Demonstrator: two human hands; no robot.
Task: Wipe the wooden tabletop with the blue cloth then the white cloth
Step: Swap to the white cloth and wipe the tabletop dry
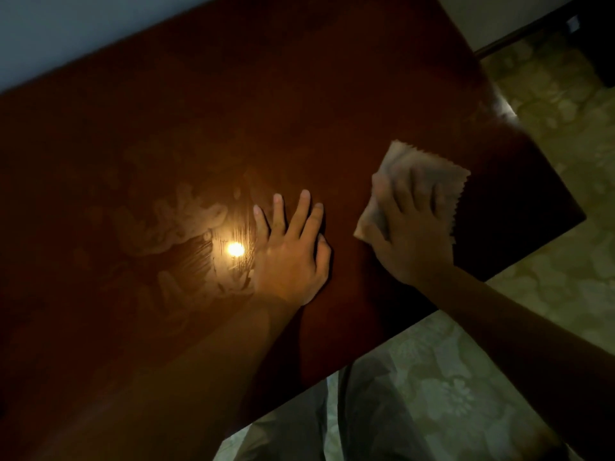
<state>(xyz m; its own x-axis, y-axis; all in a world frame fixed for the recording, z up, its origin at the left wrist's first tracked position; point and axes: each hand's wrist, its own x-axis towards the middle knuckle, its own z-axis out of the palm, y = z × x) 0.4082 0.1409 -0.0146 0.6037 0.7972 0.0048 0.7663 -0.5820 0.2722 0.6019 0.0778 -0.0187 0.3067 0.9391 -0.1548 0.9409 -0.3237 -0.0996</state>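
A dark reddish wooden tabletop [199, 134] fills most of the view. My right hand [412, 227] lies flat on a pale white cloth [419, 164] with zigzag edges, pressing it onto the wood near the table's right end, fingers spread and straight. My left hand [289, 247] rests palm down on the bare wood just left of the cloth, fingers straight and spread. No blue cloth is in view. The scene is dim and slightly blurred.
A bright lamp reflection [235, 250] shines on the wood beside my left hand, with hazy smear marks [179, 227] around it. The table's near edge runs diagonally; below it are my grey trousers [366, 410] and a patterned floor [549, 261]. A wall [66, 38] borders the far side.
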